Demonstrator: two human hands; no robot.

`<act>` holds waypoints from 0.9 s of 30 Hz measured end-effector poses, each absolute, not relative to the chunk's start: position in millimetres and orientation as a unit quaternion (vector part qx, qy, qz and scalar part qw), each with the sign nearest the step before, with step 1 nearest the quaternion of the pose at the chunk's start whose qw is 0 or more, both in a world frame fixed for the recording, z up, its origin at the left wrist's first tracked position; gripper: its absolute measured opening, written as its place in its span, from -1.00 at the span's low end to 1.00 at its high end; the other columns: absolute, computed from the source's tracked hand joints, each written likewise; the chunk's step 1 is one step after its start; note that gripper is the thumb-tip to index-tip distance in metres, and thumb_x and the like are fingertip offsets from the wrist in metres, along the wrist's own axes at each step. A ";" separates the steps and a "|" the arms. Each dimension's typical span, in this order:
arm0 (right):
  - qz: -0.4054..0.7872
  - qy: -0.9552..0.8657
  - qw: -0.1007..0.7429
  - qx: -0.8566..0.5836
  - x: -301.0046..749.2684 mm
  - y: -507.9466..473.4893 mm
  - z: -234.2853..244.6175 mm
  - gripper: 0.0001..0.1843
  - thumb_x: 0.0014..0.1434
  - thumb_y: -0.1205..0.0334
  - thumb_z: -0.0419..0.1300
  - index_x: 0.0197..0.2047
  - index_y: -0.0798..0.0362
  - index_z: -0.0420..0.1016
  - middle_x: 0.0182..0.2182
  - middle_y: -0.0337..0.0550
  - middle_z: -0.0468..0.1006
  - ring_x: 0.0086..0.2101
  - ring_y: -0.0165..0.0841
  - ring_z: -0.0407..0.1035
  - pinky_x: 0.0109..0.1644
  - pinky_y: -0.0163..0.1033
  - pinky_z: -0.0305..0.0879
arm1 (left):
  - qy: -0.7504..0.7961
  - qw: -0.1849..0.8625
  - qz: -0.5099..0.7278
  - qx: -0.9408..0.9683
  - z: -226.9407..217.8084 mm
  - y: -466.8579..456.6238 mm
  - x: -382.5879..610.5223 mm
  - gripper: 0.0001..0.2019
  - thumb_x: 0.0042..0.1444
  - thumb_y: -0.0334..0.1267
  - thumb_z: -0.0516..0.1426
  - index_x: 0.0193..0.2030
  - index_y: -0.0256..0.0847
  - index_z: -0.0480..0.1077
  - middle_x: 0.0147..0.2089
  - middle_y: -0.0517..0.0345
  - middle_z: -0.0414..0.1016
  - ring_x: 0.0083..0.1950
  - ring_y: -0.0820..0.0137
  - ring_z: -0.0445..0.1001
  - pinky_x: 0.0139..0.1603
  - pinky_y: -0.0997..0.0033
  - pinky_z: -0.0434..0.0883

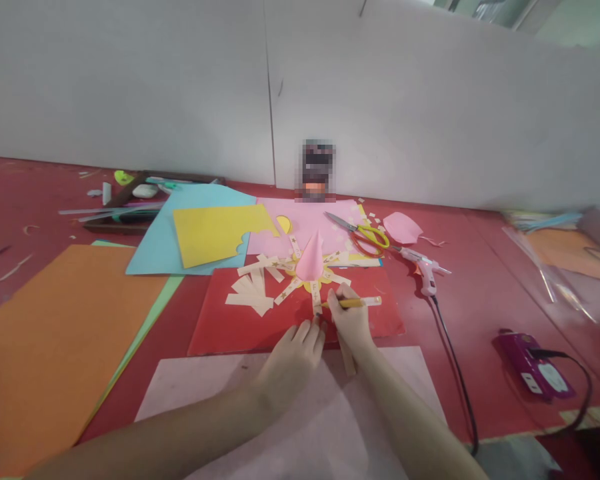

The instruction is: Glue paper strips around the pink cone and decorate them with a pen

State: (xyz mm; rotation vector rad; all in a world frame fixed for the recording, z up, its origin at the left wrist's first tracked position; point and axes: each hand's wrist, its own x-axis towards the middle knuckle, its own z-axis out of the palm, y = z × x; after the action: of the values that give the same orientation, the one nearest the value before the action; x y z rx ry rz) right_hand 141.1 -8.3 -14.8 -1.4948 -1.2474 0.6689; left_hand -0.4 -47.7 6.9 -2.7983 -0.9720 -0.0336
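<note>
A pink paper cone [311, 259] stands on a yellow scalloped base, with cream paper strips fanning out around it. On the strip [316, 301] pointing toward me are dark handwritten marks. My right hand [351, 320] grips a yellow pen [353, 303], its tip at that strip. My left hand [297, 350] lies with fingers stretched out at the strip's near end. Beneath it all is a red board [220, 327]. Loose cream strips [253, 293] are piled left of the cone, and another strip [349, 357] lies partly under my right hand.
Scissors [363, 233] with yellow and red handles lie behind the cone. A hot glue gun [425, 268] rests to the right, its cord running toward a purple power socket [535, 367]. Orange [70, 320], blue [205, 197] and yellow [215, 233] sheets cover the left side. A white partition [155, 87] stands behind.
</note>
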 end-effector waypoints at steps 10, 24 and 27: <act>0.316 -0.526 0.505 -0.607 140.8 -11.4 -13.2 -0.63 0.08 0.11 0.06 -0.64 -0.01 0.00 -0.78 -0.43 0.08 -0.70 -0.54 0.01 -0.63 -0.39 -0.01 | -0.331 0.081 -0.016 -0.940 3.1 -48.6 -1.0 -0.63 0.11 -0.56 -0.09 0.06 -0.44 0.28 0.01 -0.16 0.40 0.01 0.22 0.36 -0.06 0.22 0.35; 0.347 -0.511 0.498 -0.608 140.5 -11.7 -12.3 -0.66 0.10 0.10 0.08 -0.61 -0.01 0.07 -0.78 -0.43 0.17 -0.71 -0.51 0.11 -0.59 -0.38 0.10 | -0.322 0.108 -0.012 -0.940 5.5 -47.7 -1.3 -0.66 0.12 -0.54 -0.10 0.01 -0.43 0.31 -0.04 -0.11 0.42 -0.08 0.25 0.38 -0.14 0.27 0.35; 0.345 -0.511 0.500 -0.608 139.9 -12.2 -9.6 -0.67 0.11 0.09 0.07 -0.60 -0.01 0.09 -0.77 -0.41 0.23 -0.70 -0.51 0.15 -0.58 -0.38 0.12 | -0.322 0.115 -0.013 -0.940 5.1 -47.4 -1.0 -0.65 0.11 -0.54 -0.10 0.02 -0.45 0.30 -0.07 -0.11 0.44 -0.08 0.24 0.38 -0.14 0.27 0.35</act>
State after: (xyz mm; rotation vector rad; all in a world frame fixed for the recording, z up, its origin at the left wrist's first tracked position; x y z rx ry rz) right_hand 139.9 -12.2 -9.6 -1.4696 -1.2358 0.8344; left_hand -1.0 -47.4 5.1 -2.7535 -0.9420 -0.0370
